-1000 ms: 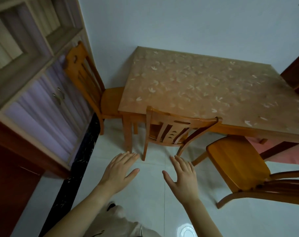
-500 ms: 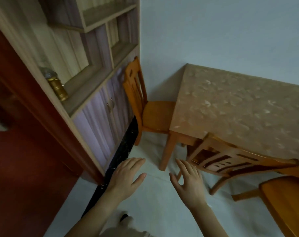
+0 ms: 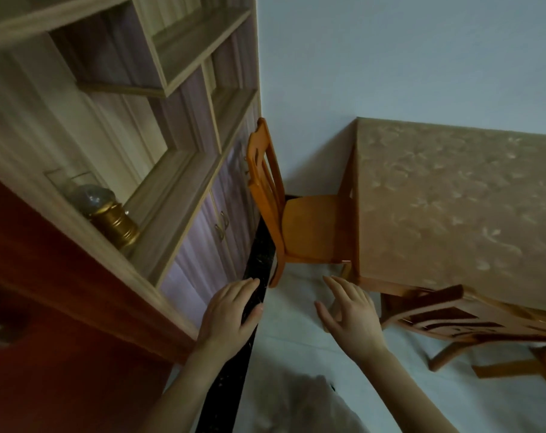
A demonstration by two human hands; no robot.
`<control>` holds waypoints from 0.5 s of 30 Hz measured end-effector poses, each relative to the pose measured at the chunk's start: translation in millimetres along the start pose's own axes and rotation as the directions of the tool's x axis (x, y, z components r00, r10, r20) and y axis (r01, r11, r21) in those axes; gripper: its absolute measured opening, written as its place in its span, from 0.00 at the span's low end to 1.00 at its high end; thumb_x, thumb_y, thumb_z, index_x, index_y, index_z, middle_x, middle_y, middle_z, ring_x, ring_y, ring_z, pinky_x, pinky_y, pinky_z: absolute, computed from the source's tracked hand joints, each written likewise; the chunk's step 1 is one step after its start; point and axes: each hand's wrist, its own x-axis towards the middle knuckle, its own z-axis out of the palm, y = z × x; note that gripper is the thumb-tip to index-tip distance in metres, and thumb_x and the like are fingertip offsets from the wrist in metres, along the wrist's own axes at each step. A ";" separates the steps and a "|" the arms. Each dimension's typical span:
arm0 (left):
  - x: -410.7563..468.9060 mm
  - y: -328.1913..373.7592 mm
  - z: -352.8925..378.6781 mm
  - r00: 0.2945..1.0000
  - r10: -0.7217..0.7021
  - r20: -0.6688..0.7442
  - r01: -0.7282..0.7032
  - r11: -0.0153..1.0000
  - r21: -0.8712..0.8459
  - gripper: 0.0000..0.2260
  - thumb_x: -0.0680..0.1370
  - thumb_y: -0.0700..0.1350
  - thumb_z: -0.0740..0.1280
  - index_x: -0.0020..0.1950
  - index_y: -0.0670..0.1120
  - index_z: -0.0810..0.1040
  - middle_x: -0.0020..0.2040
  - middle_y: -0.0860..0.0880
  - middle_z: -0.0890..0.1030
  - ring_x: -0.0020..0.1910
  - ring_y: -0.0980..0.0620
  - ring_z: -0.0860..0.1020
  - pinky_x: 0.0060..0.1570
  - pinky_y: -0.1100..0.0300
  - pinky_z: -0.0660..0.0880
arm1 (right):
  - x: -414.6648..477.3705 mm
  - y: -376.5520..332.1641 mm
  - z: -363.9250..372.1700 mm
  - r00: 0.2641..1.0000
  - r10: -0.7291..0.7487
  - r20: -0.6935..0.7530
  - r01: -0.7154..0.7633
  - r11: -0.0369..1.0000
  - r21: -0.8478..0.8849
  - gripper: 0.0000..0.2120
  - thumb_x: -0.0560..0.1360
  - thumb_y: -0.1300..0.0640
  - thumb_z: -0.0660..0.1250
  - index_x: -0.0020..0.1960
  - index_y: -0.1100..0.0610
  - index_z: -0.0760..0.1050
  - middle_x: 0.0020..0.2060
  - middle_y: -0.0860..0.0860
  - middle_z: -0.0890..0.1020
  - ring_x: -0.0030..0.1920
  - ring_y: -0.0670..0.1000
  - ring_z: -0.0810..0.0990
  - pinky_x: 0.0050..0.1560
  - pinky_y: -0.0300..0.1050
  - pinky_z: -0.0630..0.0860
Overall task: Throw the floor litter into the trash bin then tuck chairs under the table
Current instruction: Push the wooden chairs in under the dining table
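Since a moment ago the view has swung further left, so the shelf cabinet [image 3: 178,157] now fills the left side and the table [image 3: 459,207] has slid to the right. Both hands have kept their place low in front of the person, empty.

Her left hand [image 3: 231,314] hovers with fingers spread and loosely extended, holding nothing, over the black strip [image 3: 256,264] that runs along the floor at the foot of the cabinet. Her right hand [image 3: 353,314] is likewise open, fingers fanned and slightly curled, gripping nothing, just in front of the table's near corner leg.

A wooden chair [image 3: 309,226] stands at the end of the table, its back toward the cabinet doors and its seat partly under the tabletop edge. A second chair [image 3: 453,320] sits at the table's near side, its back rail low on the right and its seat under the table. Part of a third chair [image 3: 543,367] shows at the lower right edge, out from the table.

On a cabinet shelf stands a brass-coloured jar [image 3: 115,223] with a clear, rounded top. The pale tiled floor [image 3: 296,345] between the hands shows no litter that I can make out, and no trash bin is in view.
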 end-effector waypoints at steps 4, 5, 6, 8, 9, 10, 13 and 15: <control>40.0 -20.9 12.2 1.000 -0.004 0.001 0.004 1.000 -0.018 0.23 0.79 0.57 0.57 0.69 0.47 0.72 0.65 0.51 0.76 0.64 0.53 0.72 0.63 0.57 0.70 | 46.5 9.5 17.5 1.000 -0.020 0.018 0.021 0.999 -0.043 0.24 0.77 0.45 0.67 0.69 0.54 0.73 0.64 0.50 0.78 0.64 0.54 0.75 0.66 0.55 0.70; 51.2 -27.1 14.9 1.000 -0.005 0.000 0.005 1.000 -0.019 0.23 0.79 0.57 0.57 0.69 0.47 0.72 0.65 0.52 0.76 0.64 0.54 0.72 0.62 0.57 0.70 | 60.8 12.5 22.2 0.999 -0.024 0.022 0.025 0.999 -0.048 0.24 0.77 0.45 0.68 0.69 0.55 0.74 0.63 0.51 0.79 0.64 0.54 0.76 0.66 0.55 0.71; 63.5 -33.6 17.0 1.000 -0.007 -0.003 0.007 1.000 -0.017 0.23 0.79 0.57 0.57 0.69 0.47 0.72 0.65 0.52 0.76 0.64 0.54 0.72 0.62 0.57 0.70 | 76.7 15.4 26.6 0.999 -0.030 0.030 0.032 0.998 -0.050 0.24 0.77 0.44 0.67 0.69 0.55 0.74 0.63 0.51 0.79 0.64 0.55 0.76 0.65 0.55 0.71; 92.2 -47.4 18.5 1.000 -0.017 -0.016 0.017 1.000 -0.004 0.23 0.79 0.57 0.57 0.69 0.47 0.72 0.65 0.51 0.76 0.65 0.53 0.72 0.62 0.56 0.70 | 113.0 20.4 33.8 0.997 -0.055 0.048 0.057 0.997 -0.052 0.25 0.78 0.42 0.64 0.70 0.54 0.73 0.65 0.51 0.78 0.65 0.54 0.75 0.66 0.55 0.70; 108.6 -54.0 18.1 0.999 -0.025 -0.028 0.025 1.000 0.003 0.23 0.79 0.57 0.57 0.69 0.47 0.72 0.65 0.51 0.76 0.64 0.53 0.72 0.62 0.57 0.70 | 132.9 22.8 36.4 0.996 -0.070 0.060 0.073 0.996 -0.054 0.25 0.78 0.42 0.62 0.71 0.54 0.72 0.66 0.51 0.77 0.66 0.54 0.74 0.67 0.55 0.69; 125.9 -60.4 17.1 0.999 -0.034 -0.041 0.035 0.999 0.011 0.23 0.79 0.57 0.57 0.69 0.47 0.72 0.65 0.51 0.76 0.64 0.53 0.72 0.62 0.57 0.70 | 153.5 25.1 38.1 0.994 -0.082 0.074 0.086 0.995 -0.055 0.25 0.79 0.41 0.62 0.71 0.54 0.71 0.66 0.51 0.76 0.67 0.53 0.73 0.68 0.55 0.68; 179.3 -77.5 10.1 0.996 -0.050 -0.068 0.052 0.998 0.026 0.23 0.79 0.57 0.57 0.68 0.46 0.73 0.63 0.50 0.77 0.63 0.52 0.73 0.61 0.57 0.70 | 214.5 28.8 37.5 0.992 -0.093 0.085 0.097 0.994 -0.045 0.26 0.79 0.42 0.62 0.72 0.53 0.70 0.67 0.51 0.75 0.68 0.54 0.72 0.70 0.56 0.67; 214.8 -89.4 5.6 0.995 -0.053 -0.083 0.056 0.998 0.031 0.23 0.79 0.57 0.57 0.69 0.46 0.73 0.64 0.50 0.77 0.64 0.52 0.73 0.62 0.56 0.70 | 251.1 29.4 36.0 0.992 -0.100 0.071 0.103 0.994 -0.031 0.25 0.79 0.42 0.62 0.72 0.53 0.70 0.67 0.52 0.75 0.68 0.54 0.72 0.70 0.57 0.67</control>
